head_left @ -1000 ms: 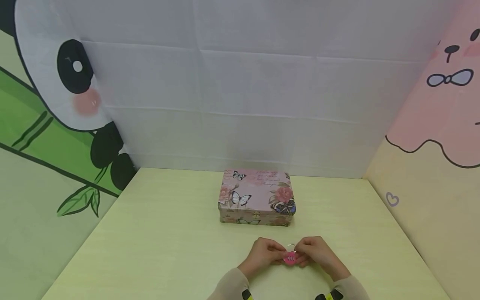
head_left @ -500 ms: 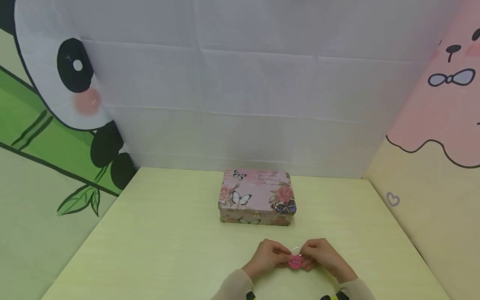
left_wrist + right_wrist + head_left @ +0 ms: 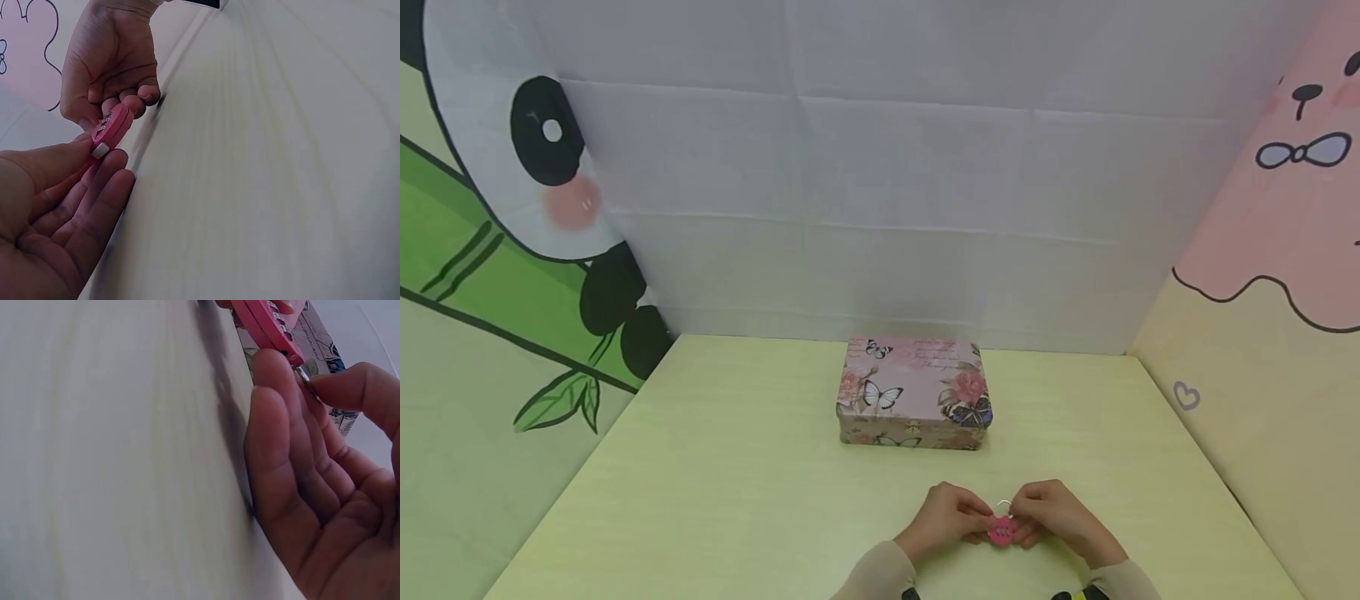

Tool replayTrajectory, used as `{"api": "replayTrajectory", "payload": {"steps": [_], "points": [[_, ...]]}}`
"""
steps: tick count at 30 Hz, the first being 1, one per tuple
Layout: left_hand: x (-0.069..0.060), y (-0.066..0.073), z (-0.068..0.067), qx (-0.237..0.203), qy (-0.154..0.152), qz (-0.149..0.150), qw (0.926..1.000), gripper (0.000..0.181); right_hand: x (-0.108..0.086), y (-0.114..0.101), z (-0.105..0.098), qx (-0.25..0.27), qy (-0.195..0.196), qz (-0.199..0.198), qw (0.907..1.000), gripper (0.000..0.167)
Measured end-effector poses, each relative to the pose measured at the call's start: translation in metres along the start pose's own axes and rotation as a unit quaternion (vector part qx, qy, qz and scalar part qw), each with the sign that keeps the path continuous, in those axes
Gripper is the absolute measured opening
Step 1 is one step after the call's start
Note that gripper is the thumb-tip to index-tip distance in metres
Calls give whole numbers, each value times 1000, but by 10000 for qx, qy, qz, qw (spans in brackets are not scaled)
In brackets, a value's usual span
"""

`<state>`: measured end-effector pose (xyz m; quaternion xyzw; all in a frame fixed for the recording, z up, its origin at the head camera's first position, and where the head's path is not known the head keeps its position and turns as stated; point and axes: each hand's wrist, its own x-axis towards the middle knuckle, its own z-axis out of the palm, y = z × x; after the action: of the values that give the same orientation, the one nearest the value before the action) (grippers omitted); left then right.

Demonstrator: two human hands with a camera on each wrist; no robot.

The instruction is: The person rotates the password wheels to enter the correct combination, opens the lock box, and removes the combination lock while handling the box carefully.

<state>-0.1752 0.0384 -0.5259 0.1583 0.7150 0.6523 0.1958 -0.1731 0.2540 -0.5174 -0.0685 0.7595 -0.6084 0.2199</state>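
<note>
A small pink combination padlock (image 3: 1002, 532) with a row of number dials is held between both hands, near the front of the table. My left hand (image 3: 951, 518) pinches the lock body between thumb and fingers; a light square button (image 3: 100, 150) shows beside that thumb in the left wrist view. My right hand (image 3: 1062, 515) pinches the metal shackle (image 3: 305, 380) between thumb and fingers. The shackle's curved top rises above the body in the head view. Whether its free end sits in the body cannot be made out.
Behind the hands stands a pink box (image 3: 917, 379) with butterflies and roses, its lid down and a small clasp (image 3: 913, 427) on the front. The pale yellow table (image 3: 737, 483) meets a white sheet at the back and painted walls at both sides.
Both hands have drifted right and slightly toward the person, carrying the padlock between them. Their grip looks the same, and the box stays in place.
</note>
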Motion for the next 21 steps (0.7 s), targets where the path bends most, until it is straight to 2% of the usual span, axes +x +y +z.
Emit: {"api": "replayTrajectory", "payload": {"steps": [14,21], "points": [[2,-2,9,326,-192,135,9992,6,-10,-2,-5,-132,-83,184,9997,19],[0,-1,13,746,-271,228,9966,6,-12,-1,-8,-137,-112,271,9995,18]]}}
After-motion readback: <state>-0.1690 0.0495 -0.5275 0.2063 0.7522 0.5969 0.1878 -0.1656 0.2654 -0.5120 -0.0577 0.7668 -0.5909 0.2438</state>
